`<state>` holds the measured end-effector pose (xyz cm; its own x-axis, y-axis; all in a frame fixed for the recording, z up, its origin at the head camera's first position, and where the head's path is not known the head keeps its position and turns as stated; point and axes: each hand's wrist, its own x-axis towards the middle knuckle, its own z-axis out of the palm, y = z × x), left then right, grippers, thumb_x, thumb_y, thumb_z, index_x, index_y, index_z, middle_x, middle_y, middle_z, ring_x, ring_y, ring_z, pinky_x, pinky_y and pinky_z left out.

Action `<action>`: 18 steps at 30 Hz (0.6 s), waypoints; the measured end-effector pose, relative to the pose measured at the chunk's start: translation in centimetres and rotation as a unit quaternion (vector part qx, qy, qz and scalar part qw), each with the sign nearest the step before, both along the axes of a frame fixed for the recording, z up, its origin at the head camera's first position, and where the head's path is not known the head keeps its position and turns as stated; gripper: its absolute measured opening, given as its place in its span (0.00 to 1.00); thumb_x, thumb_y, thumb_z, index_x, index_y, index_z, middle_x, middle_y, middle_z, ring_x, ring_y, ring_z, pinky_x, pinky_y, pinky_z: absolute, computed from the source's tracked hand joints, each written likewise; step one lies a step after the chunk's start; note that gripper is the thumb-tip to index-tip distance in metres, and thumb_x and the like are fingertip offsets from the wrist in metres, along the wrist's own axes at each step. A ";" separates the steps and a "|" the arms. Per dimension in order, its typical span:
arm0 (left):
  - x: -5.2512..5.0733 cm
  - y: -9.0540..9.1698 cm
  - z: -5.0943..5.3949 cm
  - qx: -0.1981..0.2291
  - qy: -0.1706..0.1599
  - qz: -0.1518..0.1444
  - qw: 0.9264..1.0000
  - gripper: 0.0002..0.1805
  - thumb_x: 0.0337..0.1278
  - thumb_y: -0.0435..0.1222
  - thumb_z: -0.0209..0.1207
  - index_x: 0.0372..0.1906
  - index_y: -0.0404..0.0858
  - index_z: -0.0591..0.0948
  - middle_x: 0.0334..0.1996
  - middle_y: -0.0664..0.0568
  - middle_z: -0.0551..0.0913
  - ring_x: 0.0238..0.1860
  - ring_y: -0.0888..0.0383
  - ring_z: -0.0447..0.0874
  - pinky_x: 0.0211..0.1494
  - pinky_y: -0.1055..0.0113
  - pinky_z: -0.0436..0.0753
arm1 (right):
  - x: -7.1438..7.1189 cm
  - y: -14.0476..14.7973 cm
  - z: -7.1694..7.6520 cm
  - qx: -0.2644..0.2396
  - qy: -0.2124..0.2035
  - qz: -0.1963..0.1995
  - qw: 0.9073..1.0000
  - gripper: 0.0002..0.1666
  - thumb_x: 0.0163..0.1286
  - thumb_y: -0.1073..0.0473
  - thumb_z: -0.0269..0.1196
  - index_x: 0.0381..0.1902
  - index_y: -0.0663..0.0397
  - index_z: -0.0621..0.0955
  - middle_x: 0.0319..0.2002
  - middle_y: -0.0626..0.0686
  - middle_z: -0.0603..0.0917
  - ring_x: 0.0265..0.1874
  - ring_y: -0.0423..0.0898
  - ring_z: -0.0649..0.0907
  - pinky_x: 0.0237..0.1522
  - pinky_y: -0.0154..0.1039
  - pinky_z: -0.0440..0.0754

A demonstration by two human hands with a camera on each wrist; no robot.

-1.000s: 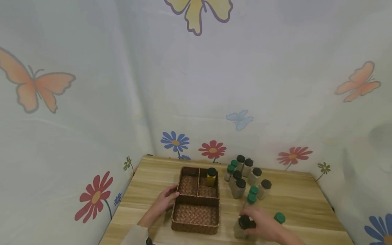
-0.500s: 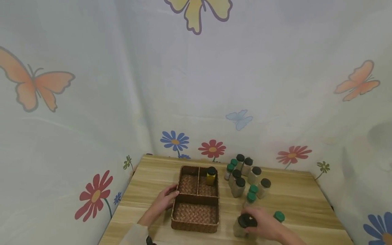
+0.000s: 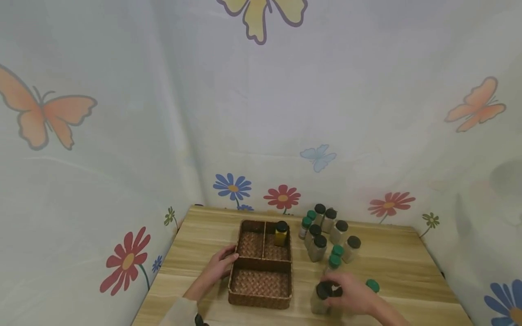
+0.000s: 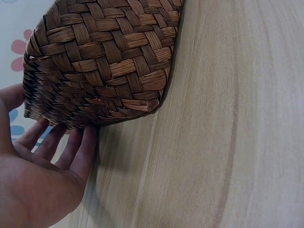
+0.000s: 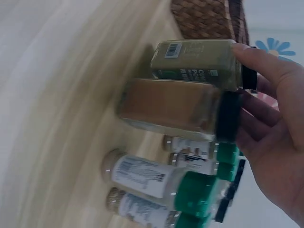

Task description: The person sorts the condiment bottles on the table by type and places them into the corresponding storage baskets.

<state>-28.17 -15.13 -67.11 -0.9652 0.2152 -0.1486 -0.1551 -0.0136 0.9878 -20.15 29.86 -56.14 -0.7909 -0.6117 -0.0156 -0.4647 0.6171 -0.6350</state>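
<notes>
My left hand (image 3: 216, 271) grips the left side of the woven brown basket (image 3: 261, 304); in the left wrist view its fingers (image 4: 78, 147) bend against the basket's woven wall (image 4: 109, 57). To the basket's right, my right hand (image 3: 350, 292) pinches a black-capped jar (image 3: 319, 304) near its cap. The right wrist view shows the thumb of my right hand (image 5: 280, 95) on this greenish powder jar (image 5: 199, 59), with the other fingers partly hidden behind the caps. Close beside it is a jar of brown powder (image 5: 166, 107) with a black cap.
A yellow jar (image 3: 280, 235) stands in the basket's back right compartment. Several black- and green-capped jars (image 3: 317, 249) stand right of the basket. One green-capped jar (image 3: 372, 285) is beyond my right hand. A patterned curtain (image 3: 261, 113) hangs behind the table (image 3: 399, 258).
My right hand has shifted slightly, its fingers now closer around the black-capped jar's cap. My left hand and the basket keep their places.
</notes>
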 end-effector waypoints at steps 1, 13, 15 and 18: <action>0.0 0.0 0.0 0.000 0.001 -0.001 1.000 0.32 0.81 0.41 0.58 0.80 0.32 0.65 0.77 0.30 0.66 0.72 0.37 0.72 0.62 0.43 0.84 | -0.1 -0.1 0.3 -0.001 0.000 -0.002 1.000 0.27 0.67 0.45 0.76 0.59 0.49 0.84 0.53 0.45 0.87 0.51 0.46 0.87 0.49 0.46 0.89; 0.0 0.1 0.1 -0.002 0.001 -0.001 1.000 0.32 0.81 0.41 0.58 0.80 0.34 0.66 0.78 0.32 0.65 0.73 0.36 0.71 0.62 0.43 0.85 | -2.3 -1.5 3.5 0.001 0.093 -0.033 0.995 0.27 0.65 0.46 0.78 0.56 0.52 0.86 0.50 0.45 0.89 0.47 0.42 0.87 0.48 0.47 0.89; 0.0 0.1 0.1 -0.002 -0.001 0.000 1.000 0.32 0.81 0.41 0.58 0.80 0.34 0.66 0.78 0.32 0.65 0.73 0.36 0.71 0.62 0.43 0.85 | -2.8 -1.8 4.0 0.004 0.096 -0.036 0.995 0.27 0.65 0.46 0.78 0.57 0.52 0.86 0.50 0.45 0.89 0.46 0.42 0.86 0.47 0.48 0.89; 0.0 0.0 0.0 -0.003 0.001 0.004 1.000 0.31 0.81 0.40 0.58 0.80 0.33 0.66 0.78 0.32 0.65 0.72 0.37 0.72 0.62 0.44 0.85 | -3.9 -2.5 4.7 -0.003 0.112 -0.029 0.993 0.27 0.66 0.48 0.78 0.58 0.53 0.86 0.50 0.46 0.89 0.46 0.43 0.87 0.46 0.49 0.89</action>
<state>-28.17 -15.09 -67.11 -0.9670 0.2072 -0.1485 -0.1536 -0.0088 0.9881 -24.00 27.32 -51.47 -0.8085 -0.5642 0.1675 -0.5577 0.6437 -0.5240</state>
